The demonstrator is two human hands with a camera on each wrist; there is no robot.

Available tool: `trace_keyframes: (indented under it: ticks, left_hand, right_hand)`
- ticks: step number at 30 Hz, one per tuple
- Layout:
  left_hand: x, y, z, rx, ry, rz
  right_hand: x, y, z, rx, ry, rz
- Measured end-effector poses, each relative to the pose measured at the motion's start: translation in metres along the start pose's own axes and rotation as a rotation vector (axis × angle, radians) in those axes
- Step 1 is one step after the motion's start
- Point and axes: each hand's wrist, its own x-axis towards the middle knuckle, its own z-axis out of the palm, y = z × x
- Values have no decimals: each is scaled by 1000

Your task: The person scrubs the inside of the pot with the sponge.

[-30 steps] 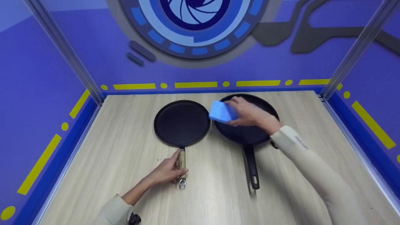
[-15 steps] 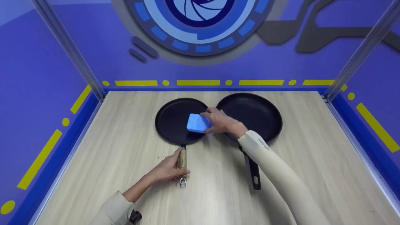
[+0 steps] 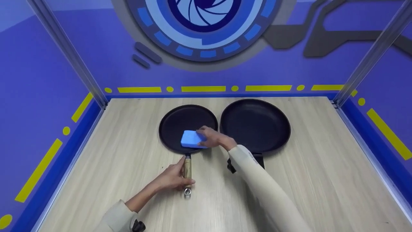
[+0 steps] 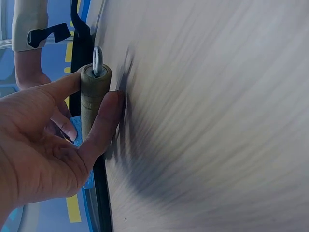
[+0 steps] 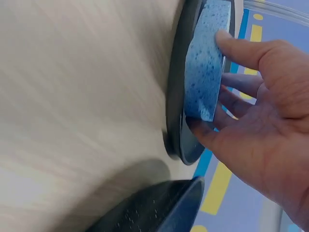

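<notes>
A flat black pan (image 3: 175, 120) with a wooden handle (image 3: 188, 167) lies on the table at left of centre. My left hand (image 3: 173, 176) grips that handle, thumb and fingers on either side of it; the metal hanging ring shows at its end in the left wrist view. In my right hand (image 3: 212, 137) is a blue sponge (image 3: 190, 139), held over the front part of the flat pan's surface. The right wrist view shows the sponge (image 5: 207, 63) pinched between thumb and fingers, its porous side facing the camera, inside the pan's low rim (image 5: 175, 96).
A larger, deeper black frying pan (image 3: 256, 125) stands just right of the flat pan; my right sleeve (image 3: 260, 183) crosses over its handle. Blue-purple panels (image 3: 206, 75) with yellow markings wall the wooden tabletop (image 3: 112, 154) at the back and sides.
My right hand has carried the sponge left from over the larger pan to the flat pan, then toward its front edge. The left hand keeps its grip on the wooden handle.
</notes>
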Motion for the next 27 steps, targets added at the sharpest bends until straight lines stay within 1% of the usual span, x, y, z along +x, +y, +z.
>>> trace_keyframes:
  ticks: [4,8,11,13,17,21,27]
  left_hand:
    - [-2,2,-1,-4,0,-21]
    - [0,5,1,-9,-5,-36]
    - [0,5,3,-30,-13,-36]
    - [0,4,3,-46,-11,-27]
    - [1,2,-1,-39,2,-10]
    - [1,2,-3,-29,12,-18]
    - [1,3,2,-3,19,-20]
  right_hand:
    - [6,-7,8,33,21,-36]
    - [11,-10,19,34,102,-79]
    - [15,-10,25,41,155,-86]
    - [17,-10,26,64,173,-89]
    - [21,-8,27,88,192,-114]
    - [22,-8,26,66,204,-145]
    - [20,-8,26,8,175,-124]
